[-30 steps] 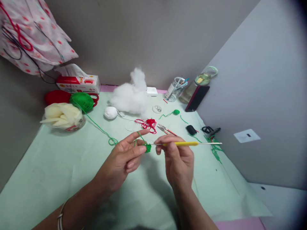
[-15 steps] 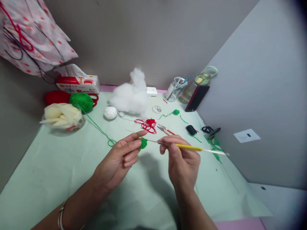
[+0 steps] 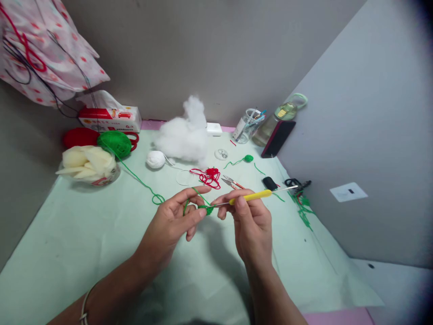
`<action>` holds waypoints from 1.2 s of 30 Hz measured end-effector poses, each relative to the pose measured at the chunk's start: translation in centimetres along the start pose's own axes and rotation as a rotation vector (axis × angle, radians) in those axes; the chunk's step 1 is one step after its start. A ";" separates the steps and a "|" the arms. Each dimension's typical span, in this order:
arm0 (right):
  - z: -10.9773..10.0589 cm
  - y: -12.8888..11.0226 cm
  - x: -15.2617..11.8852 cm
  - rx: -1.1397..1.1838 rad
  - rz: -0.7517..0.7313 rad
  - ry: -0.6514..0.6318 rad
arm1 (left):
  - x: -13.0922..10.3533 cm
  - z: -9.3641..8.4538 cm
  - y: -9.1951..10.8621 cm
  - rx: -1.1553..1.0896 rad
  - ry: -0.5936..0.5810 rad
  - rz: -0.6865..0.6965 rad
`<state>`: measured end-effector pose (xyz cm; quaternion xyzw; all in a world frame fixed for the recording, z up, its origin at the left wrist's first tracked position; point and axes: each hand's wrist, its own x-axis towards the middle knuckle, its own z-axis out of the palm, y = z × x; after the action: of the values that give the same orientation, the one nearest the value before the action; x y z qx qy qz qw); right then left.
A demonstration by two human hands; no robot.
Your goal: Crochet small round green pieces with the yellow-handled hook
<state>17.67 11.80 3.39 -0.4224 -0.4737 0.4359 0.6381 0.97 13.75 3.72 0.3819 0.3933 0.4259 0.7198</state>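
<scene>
Pinched in the left hand (image 3: pixel 172 225) is a small, bright green crocheted piece (image 3: pixel 209 210), partly hidden, while the right hand (image 3: pixel 252 225) holds a yellow-handled hook (image 3: pixel 257 196).

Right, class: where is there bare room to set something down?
The widest bare patch is front left, between the tub and left forearm. Front right, between right forearm and green yarn scraps, is nearly bare. White stuffing and tangled red yarn crowd the back middle.

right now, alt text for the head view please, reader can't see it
The left hand pinches a small green crochet piece while the right hand holds a yellow-handled crochet hook to it. Beyond them lie tangled red yarn and fluffy white stuffing.
</scene>
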 end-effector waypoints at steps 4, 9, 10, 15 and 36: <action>0.2 0.0 -0.9 -0.395 -0.283 -0.033 | -0.4 0.5 0.0 0.077 0.095 0.034; 0.2 0.8 -1.8 -0.810 -0.655 -0.140 | -0.6 0.9 -0.1 -0.102 0.066 -0.058; 0.2 0.9 -1.8 -0.784 -0.651 -0.121 | -0.5 0.9 0.0 -0.179 0.023 -0.111; 0.1 0.4 -0.8 -0.231 -0.272 0.046 | 0.1 0.6 0.8 -0.362 -0.035 -0.177; 0.0 0.3 -0.1 -0.094 -0.075 -0.016 | 0.1 0.5 0.6 -0.268 -0.031 -0.097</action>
<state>17.58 11.81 3.15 -0.4301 -0.5143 0.3923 0.6298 1.20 13.94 4.46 0.2693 0.3397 0.4332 0.7902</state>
